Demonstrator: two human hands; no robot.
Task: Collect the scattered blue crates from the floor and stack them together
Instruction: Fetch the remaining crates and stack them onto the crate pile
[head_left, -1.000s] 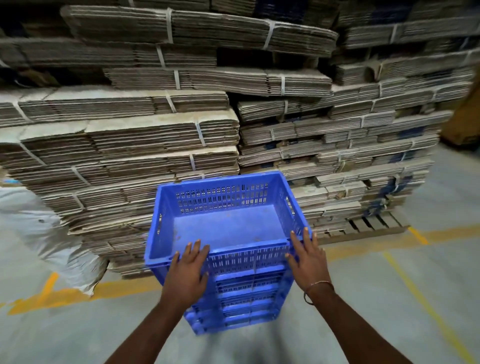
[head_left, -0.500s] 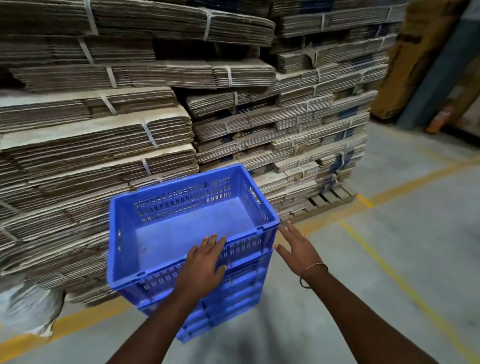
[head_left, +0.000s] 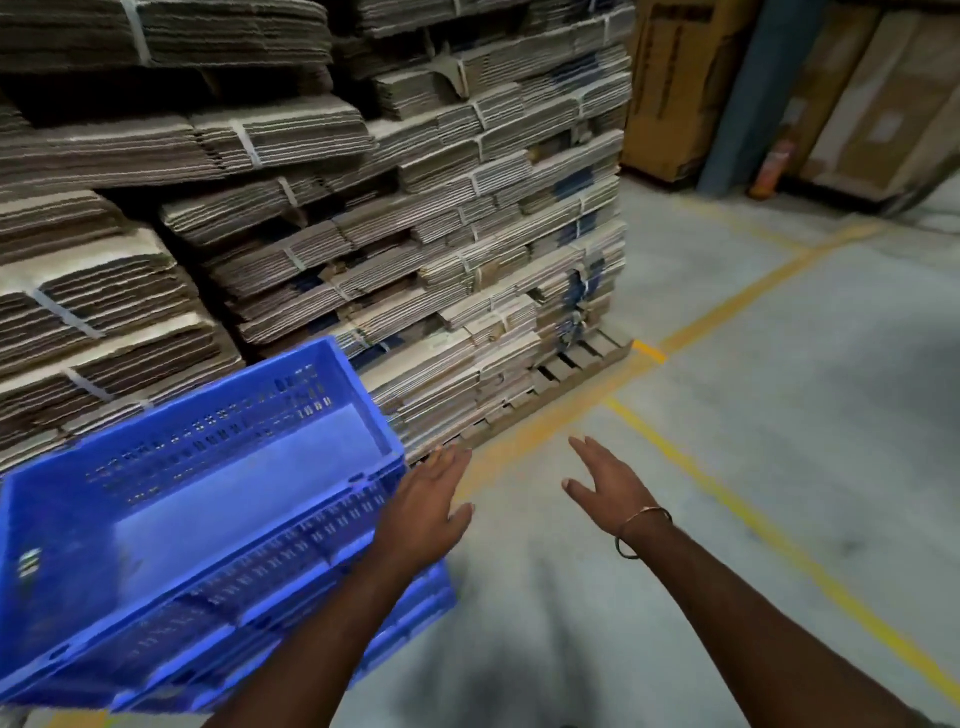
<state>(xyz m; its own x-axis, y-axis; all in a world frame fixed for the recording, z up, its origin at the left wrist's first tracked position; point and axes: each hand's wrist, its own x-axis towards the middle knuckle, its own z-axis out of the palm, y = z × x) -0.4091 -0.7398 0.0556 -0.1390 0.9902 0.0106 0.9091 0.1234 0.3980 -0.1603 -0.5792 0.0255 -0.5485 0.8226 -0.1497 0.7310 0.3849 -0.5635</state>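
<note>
Reaching forward palms down, left hand (head_left: 426, 506) beside stacked blue crates (head_left: 208, 509), right hand (head_left: 608, 488) apart, fingers spread, both empty

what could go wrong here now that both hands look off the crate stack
1. The crate stack stands free by the cardboard pile, and neither the left hand nor the right hand grips it; a passing arm could tip it.
2. The pallet corner juts toward the yellow floor line, a possible trip point.
3. No other crates are visible, so the search may wander.
</note>
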